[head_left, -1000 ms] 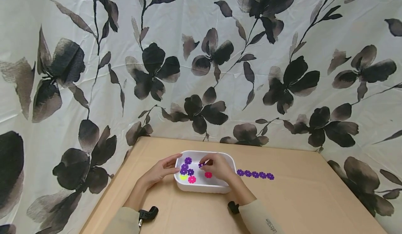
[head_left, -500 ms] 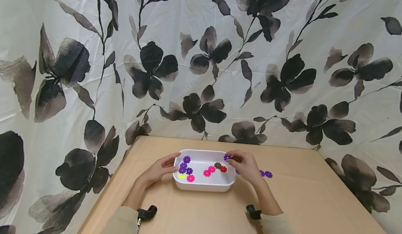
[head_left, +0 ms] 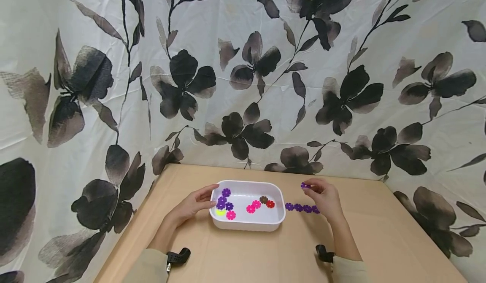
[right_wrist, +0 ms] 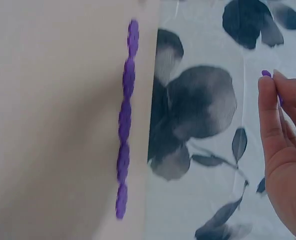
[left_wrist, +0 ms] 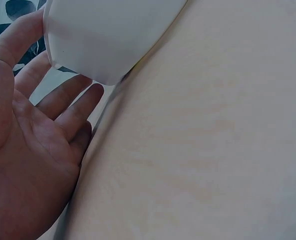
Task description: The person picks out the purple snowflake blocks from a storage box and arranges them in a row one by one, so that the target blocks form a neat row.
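Note:
A white plastic tub (head_left: 248,225) stands on the table, with my left hand (head_left: 195,200) holding its left end, thumb and fingers at the rim. The left wrist view shows that hand (left_wrist: 43,130) against the tub's outer wall (left_wrist: 108,40). My right hand (head_left: 324,196) pinches a purple flower-shaped disc (head_left: 304,185) between thumb and fingertips, raised above the table. Below it lies a row of purple flower-shaped discs (head_left: 298,207), joined edge to edge, its right end hidden by the hand. The right wrist view shows the whole row (right_wrist: 124,122).
Inside the tub lie purple discs (head_left: 221,203), pink discs (head_left: 251,208), a yellow disc (head_left: 220,212), a red disc (head_left: 270,204) and a brown disc (head_left: 263,199). Behind the table (head_left: 243,257) hangs a flower-patterned cloth (head_left: 212,17).
My right hand has lifted a purple disc out of the tub and carried it right, to above the row. The left hand stays at the tub's left end.

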{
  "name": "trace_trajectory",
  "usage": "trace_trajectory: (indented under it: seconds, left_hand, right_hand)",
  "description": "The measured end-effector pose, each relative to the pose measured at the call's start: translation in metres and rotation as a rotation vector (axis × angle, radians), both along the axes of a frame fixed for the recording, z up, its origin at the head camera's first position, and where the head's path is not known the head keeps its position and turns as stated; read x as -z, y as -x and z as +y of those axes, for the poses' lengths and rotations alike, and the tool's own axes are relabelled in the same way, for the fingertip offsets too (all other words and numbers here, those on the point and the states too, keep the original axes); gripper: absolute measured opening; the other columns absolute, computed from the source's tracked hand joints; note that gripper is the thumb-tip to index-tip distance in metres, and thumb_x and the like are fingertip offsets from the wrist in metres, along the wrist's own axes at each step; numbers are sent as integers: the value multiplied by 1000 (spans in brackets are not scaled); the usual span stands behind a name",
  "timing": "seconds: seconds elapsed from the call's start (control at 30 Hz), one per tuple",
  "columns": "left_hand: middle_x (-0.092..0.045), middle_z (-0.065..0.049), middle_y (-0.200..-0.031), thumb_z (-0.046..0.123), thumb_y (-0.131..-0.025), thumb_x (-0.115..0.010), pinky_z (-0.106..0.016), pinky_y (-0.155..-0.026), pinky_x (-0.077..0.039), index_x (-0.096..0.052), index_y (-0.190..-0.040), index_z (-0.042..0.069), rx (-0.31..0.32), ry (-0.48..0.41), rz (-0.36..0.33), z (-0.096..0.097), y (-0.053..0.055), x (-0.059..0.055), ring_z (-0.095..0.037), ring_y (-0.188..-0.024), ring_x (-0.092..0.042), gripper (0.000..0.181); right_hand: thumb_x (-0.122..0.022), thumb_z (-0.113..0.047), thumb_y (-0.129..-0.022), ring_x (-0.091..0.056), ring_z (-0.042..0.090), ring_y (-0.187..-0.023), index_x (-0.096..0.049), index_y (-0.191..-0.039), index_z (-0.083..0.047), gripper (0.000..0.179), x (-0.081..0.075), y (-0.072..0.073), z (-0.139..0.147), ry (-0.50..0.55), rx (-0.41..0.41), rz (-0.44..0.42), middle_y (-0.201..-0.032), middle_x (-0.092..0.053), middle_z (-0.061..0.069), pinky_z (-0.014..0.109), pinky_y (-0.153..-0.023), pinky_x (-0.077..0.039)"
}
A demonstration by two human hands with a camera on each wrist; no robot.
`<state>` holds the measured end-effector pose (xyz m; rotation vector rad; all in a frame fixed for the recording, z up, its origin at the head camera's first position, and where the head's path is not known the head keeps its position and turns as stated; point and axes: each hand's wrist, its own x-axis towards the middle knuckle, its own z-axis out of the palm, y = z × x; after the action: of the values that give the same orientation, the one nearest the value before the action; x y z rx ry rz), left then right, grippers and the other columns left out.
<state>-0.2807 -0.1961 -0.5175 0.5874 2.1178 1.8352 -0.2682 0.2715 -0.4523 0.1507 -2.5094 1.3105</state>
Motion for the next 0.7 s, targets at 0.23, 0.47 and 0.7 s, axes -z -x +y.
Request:
trace_trajectory:
  seconds: [0.23, 0.47, 0.7]
  left_hand:
    - [-32, -20, -168, 20, -101, -70, -34, -119, -43, -37, -161, 9, 3, -6, 2, 1, 0, 0, -44, -152, -38, 70]
    - [-32, -20, -169, 20, -101, -71, -30, -117, -44, -38, -161, 9, 2, -6, 7, 0, -1, 1, -44, -151, -38, 70]
    - [-32, -20, -169, 21, -100, -71, -27, -117, -44, -37, -161, 9, -2, 3, 6, 0, 0, 1, -43, -152, -37, 70]
  right_hand:
    - [-73, -14, -99, -65, -2, -90, -75, -121, -7, 23, 3, -2, 33, -1, 64, -19, -122, -68, 13, 11, -75, -56]
    - [-75, -14, -97, -62, 0, -90, -75, -122, -3, 27, 14, -4, 64, -82, 78, -43, -122, -70, 18, 9, -74, -54]
    - [-76, -15, -97, -65, 5, -90, -73, -124, 1, 32, 24, -6, 85, -114, 81, -114, -121, -72, 23, 11, -74, -53]
